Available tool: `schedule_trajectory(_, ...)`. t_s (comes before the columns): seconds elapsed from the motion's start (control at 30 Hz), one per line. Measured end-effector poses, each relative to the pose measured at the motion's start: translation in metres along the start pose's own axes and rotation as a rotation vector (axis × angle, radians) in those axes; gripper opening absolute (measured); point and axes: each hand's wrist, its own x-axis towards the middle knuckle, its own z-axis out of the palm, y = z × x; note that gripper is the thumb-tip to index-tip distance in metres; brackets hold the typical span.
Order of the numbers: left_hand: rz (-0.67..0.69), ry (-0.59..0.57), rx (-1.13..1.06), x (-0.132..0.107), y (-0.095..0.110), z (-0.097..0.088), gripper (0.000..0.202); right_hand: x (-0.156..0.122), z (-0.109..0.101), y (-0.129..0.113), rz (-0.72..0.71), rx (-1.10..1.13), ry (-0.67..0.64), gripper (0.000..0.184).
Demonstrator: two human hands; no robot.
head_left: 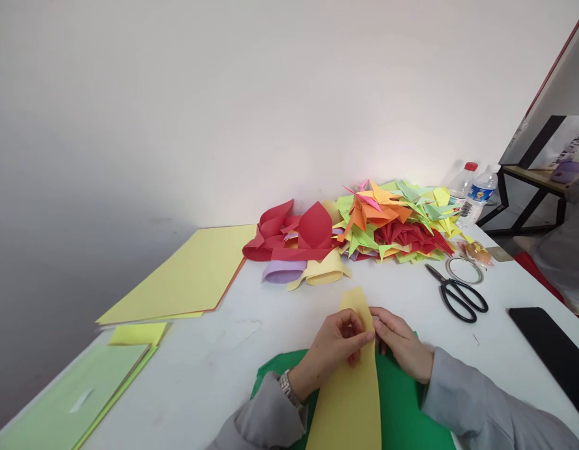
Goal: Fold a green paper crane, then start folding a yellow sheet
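Our left hand [327,347] and right hand [405,345] both hold the yellow paper strip [348,406] near its far end; it extends over a green sheet [399,403]; black-handled scissors [448,282] lie rightward on the desk [214,369].

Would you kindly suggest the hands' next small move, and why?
Perhaps run the right hand down the right edge of the yellow paper strip: its fingers are at that edge, and the left hand, reaching across the strip, could steady it.
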Motion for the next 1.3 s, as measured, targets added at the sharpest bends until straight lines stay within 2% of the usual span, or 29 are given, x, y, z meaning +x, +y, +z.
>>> schedule_trajectory(0.3, 0.015, 0.036, 0.009, 0.0024, -0.0020, 0.0018, 0.050, -0.0002, 0.0001, 0.0025, 0.027, -0.019, 0.001, 0.061)
schedule_trajectory(0.63, 0.018, 0.009, -0.025, 0.0046, -0.0035, 0.0001, 0.051, -0.0010, 0.0005, -0.0045, 0.026, -0.121, 0.003, 0.063)
schedule_trajectory(1.03, -0.008, 0.039, -0.018, 0.0039, -0.0018, -0.0004, 0.050, -0.0007, -0.0012, -0.0009, 0.018, 0.003, -0.034, 0.059)
schedule_trajectory(1.3, -0.020, 0.059, 0.016, 0.0029, 0.0015, 0.0005, 0.045, -0.0018, -0.0018, 0.0007, 0.023, 0.007, -0.029, 0.060)
